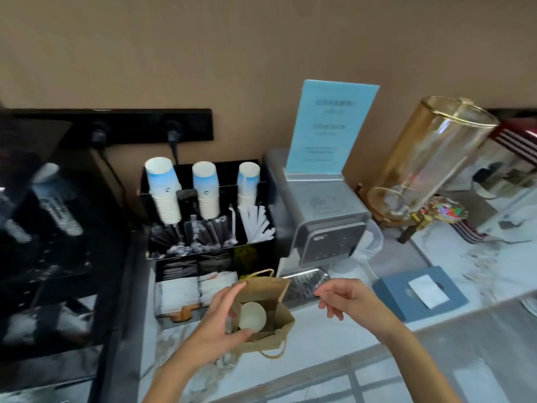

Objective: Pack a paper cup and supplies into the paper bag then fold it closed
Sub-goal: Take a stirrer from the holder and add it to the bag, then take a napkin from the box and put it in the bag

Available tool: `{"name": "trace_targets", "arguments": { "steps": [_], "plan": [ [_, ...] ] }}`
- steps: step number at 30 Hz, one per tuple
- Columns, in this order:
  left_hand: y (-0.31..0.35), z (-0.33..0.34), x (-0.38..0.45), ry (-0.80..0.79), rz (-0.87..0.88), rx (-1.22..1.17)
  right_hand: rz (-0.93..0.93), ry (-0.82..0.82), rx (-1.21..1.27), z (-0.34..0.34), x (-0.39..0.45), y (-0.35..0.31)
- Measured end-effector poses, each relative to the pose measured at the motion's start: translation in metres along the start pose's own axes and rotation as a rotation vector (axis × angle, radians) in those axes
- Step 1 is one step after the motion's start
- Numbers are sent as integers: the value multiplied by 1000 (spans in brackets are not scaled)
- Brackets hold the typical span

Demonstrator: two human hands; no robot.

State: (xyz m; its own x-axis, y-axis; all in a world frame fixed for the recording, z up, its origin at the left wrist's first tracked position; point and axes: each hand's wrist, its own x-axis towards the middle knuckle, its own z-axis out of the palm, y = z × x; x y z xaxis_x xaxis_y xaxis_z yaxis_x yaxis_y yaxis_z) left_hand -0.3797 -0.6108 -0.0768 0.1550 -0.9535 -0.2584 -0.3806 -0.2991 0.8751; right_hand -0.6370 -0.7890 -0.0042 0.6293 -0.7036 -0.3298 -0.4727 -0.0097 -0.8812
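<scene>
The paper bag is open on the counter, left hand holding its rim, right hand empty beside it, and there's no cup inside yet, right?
Not quite: the head view shows a paper cup already inside the paper bag. The rest holds: left hand on the rim, right hand empty beside it.

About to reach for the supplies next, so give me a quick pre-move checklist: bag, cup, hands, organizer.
1. Paper bag mouth open: ok.
2. Paper cup inside the bag: ok, lying tilted.
3. Left hand steadying the bag's rim: ok.
4. Right hand free and empty: ok, fingers loosely open.
5. Supplies in the black organizer within view: ok; straws and packets visible.
6. Any supplies already in the bag: cannot tell.
</scene>
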Motion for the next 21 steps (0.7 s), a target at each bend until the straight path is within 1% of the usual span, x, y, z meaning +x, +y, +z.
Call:
{"name": "trace_targets", "arguments": {
  "steps": [2, 4, 7, 9, 11, 13, 15, 18, 21],
  "plan": [
    [4, 6, 3, 4, 0, 6, 85, 84, 46, -28, 1, 36],
    [6, 9, 5, 9, -20, 0, 194, 215, 73, -56, 5, 73],
    [10, 12, 5, 31, -52, -12, 357, 467, 27, -107, 17, 137],
    [12, 14, 4, 54, -60, -21, 445, 551, -36, -142, 25, 175],
    [14, 16, 2, 74, -75, -44, 500, 554, -145, -173, 32, 205],
    [15, 18, 2, 93, -87, -61, 531, 557, -232, -196, 37, 218],
    [16, 20, 1, 113, -98, -78, 569, 545, -354, -218, 47, 224],
    [19, 24, 1, 130, -126, -92, 653, 481, -533, -241, 62, 229],
    [23, 28, 1, 163, -149, -98, 718, 465, -581, -256, 73, 237]
  ]
}}
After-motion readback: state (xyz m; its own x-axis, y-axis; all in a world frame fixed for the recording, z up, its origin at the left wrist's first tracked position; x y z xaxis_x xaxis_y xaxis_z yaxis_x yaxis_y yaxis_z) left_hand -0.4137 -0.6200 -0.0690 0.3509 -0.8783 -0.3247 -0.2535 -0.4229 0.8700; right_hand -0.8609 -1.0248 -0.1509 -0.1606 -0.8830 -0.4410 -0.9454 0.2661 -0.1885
